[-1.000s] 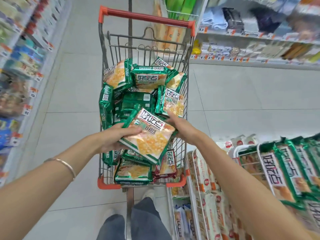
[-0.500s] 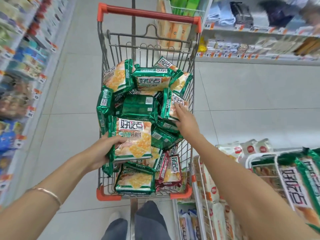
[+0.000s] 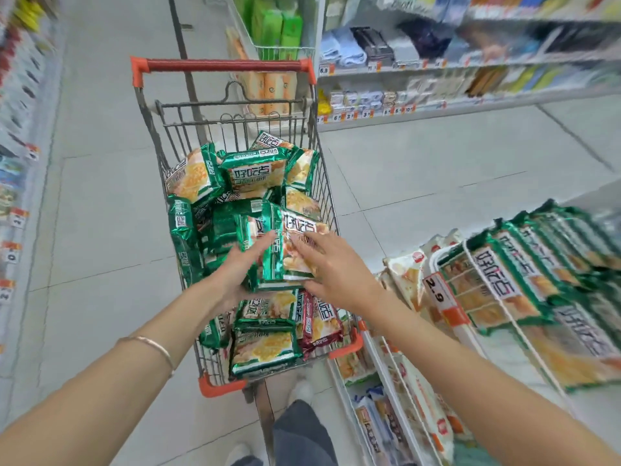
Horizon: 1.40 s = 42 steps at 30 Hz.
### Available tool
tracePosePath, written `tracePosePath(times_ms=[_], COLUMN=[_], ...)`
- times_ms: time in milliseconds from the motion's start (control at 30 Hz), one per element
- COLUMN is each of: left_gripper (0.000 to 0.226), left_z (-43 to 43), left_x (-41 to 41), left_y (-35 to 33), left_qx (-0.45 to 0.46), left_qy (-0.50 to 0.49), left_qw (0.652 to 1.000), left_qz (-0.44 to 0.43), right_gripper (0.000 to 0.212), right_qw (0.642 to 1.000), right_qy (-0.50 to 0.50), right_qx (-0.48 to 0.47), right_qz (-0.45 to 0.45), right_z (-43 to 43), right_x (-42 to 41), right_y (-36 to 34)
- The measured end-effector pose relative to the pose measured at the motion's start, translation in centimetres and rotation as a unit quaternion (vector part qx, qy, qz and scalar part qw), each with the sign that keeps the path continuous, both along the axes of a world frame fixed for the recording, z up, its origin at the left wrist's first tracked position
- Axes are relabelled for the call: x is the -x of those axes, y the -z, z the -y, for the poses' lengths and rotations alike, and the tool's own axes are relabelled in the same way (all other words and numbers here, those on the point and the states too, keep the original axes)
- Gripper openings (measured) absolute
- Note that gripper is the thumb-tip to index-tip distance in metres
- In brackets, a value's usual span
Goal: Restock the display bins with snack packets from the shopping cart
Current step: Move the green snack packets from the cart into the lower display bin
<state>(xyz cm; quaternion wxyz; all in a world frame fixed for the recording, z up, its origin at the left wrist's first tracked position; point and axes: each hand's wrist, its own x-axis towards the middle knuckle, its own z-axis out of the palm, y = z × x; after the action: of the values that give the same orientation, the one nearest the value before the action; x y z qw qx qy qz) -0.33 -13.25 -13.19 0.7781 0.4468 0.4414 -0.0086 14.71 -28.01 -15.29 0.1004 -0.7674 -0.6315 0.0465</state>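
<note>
While I am leaning over the shopping cart (image 3: 224, 65), my left grip (image 3: 240, 274) and right grip (image 3: 334, 265) are meeting on a small stack of green snack packets (image 3: 273, 262), which I am holding upright just above the heap in the basket. The left grip is clamping the stack from its left side: my thumb is lying along the front of the wrapper and the rest of my fingers are hidden behind it. The right grip is not closing round anything. Its fingers are lying straight and spread, pressing flat against the printed face of the front packet, so the stack is being squeezed between the two.

Below the stack, more green packets are lying jumbled in the cart, some face up, some on edge, and a red packet (image 3: 319, 319) is sitting among them near the cart's near right corner. A thin bracelet (image 3: 153, 344) is circling my left wrist.

Just to the right of the cart, a white wire display bin (image 3: 437, 258) is holding a row of matching packets (image 3: 504, 274) standing side by side, with an orange price tag (image 3: 438, 292) reading 2.9 hanging on its front. Lower bins beneath it are carrying paler packets, too blurred to read.

Beyond the cart, store shelves (image 3: 437, 67) are running along the far right, and the pale tiled floor (image 3: 100, 213) is stretching away on the left.
</note>
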Motion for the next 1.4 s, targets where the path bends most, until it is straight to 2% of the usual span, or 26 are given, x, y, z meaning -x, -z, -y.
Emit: tracePosePath(times_ms=[67,133,167,233,300,333,367,400,433,533,567,633,667,767,833,933,1000,1067,1133,1200,1233,1300,1333,1400], left_gripper=[0.105,0.088,0.088,0.087,0.073,0.063,0.055,0.051,0.052,0.065,0.069,0.093,0.104,0.127,0.132,0.138,0.138,0.135,0.134,0.136,0.140,0.148,0.144,0.118], left_z=[0.9,1.7,1.9,2.9,4.6,6.0,7.3,8.8,10.5,16.1,18.0,21.5,23.3,28.6,31.7,34.5,35.4,35.3,34.6,33.6,33.2,32.5,32.5,32.6], left_x=[-0.4,-0.8,-1.0,-1.7,-2.9,-3.6,-4.5,-5.5,-6.5,-10.7,-12.2,-16.0,-17.7,-20.5,-21.3,-22.6,-22.7,-22.8,-22.5,-22.7,-22.6,-22.2,-21.8,-21.2], left_y=[-0.5,-1.2,-1.7,-3.2,-5.1,-6.3,-7.3,-8.4,-9.4,-11.6,-12.1,-11.7,-11.4,-11.9,-12.3,-10.7,-9.4,-8.3,-7.8,-7.0,-6.6,-6.0,-5.8,-5.8], left_qx=[-0.027,-0.021,-0.009,0.003,0.027,0.043,0.054,0.058,0.050,-0.013,-0.068,-0.188,-0.240,-0.365,-0.407,-0.478,-0.529,-0.567,-0.601,-0.628,-0.633,-0.623,-0.618,-0.627], left_qy=[0.023,0.043,0.055,0.091,0.137,0.169,0.197,0.233,0.279,0.457,0.499,0.551,0.562,0.538,0.530,0.553,0.562,0.557,0.577,0.590,0.587,0.563,0.552,0.553], left_qw=[0.999,0.999,0.998,0.995,0.987,0.980,0.973,0.964,0.951,0.873,0.847,0.797,0.775,0.740,0.727,0.672,0.630,0.603,0.552,0.506,0.502,0.529,0.538,0.525], left_qz=[-0.007,0.005,0.020,0.048,0.081,0.095,0.106,0.115,0.126,0.172,0.171,0.162,0.163,0.172,0.161,0.122,0.090,0.064,0.028,0.033,0.057,0.125,0.153,0.160], right_gripper=[0.083,0.080,0.081,0.097,0.109,0.101,0.076,0.046,0.027,0.019,0.029,0.052,0.053,0.042,0.054,0.078,0.084,0.090,0.094,0.101,0.102,0.110,0.117,0.120], right_qw=[0.999,0.981,0.956,0.869,0.747,0.682,0.625,0.588,0.568,0.561,0.561,0.579,0.592,0.643,0.659,0.652,0.659,0.676,0.684,0.694,0.701,0.707,0.688,0.616], right_qy=[0.026,0.115,0.181,0.333,0.422,0.427,0.421,0.424,0.435,0.469,0.478,0.503,0.513,0.535,0.549,0.576,0.576,0.568,0.555,0.532,0.514,0.486,0.477,0.471], right_qx=[-0.003,-0.026,-0.049,-0.103,-0.148,-0.169,-0.185,-0.195,-0.206,-0.293,-0.325,-0.364,-0.380,-0.378,-0.375,-0.381,-0.368,-0.347,-0.319,-0.288,-0.272,-0.233,-0.218,-0.236], right_qz=[-0.033,-0.152,-0.226,-0.352,-0.492,-0.570,-0.631,-0.661,-0.667,-0.615,-0.593,-0.528,-0.493,-0.397,-0.351,-0.315,-0.315,-0.318,-0.350,-0.391,-0.412,-0.458,-0.501,-0.585], right_z=[1.8,4.1,5.3,7.5,10.1,11.8,13.6,15.5,17.6,24.5,26.5,30.3,32.1,36.8,39.0,40.7,41.2,41.3,40.9,41.0,41.3,42.1,42.6,43.7], right_x=[1.1,1.9,2.0,1.6,1.0,0.5,0.3,0.2,0.3,-0.2,-0.4,-0.7,-0.9,-1.4,-1.6,-1.6,-1.5,-1.5,-1.7,-2.2,-2.4,-2.5,-2.5,-2.6], right_y=[-1.6,-4.1,-5.3,-7.3,-9.1,-9.5,-10.3,-11.1,-11.8,-13.1,-13.4,-13.8,-13.9,-13.3,-12.0,-9.3,-7.3,-5.0,-2.9,-1.1,-1.0,-2.1,-2.6,-3.0])
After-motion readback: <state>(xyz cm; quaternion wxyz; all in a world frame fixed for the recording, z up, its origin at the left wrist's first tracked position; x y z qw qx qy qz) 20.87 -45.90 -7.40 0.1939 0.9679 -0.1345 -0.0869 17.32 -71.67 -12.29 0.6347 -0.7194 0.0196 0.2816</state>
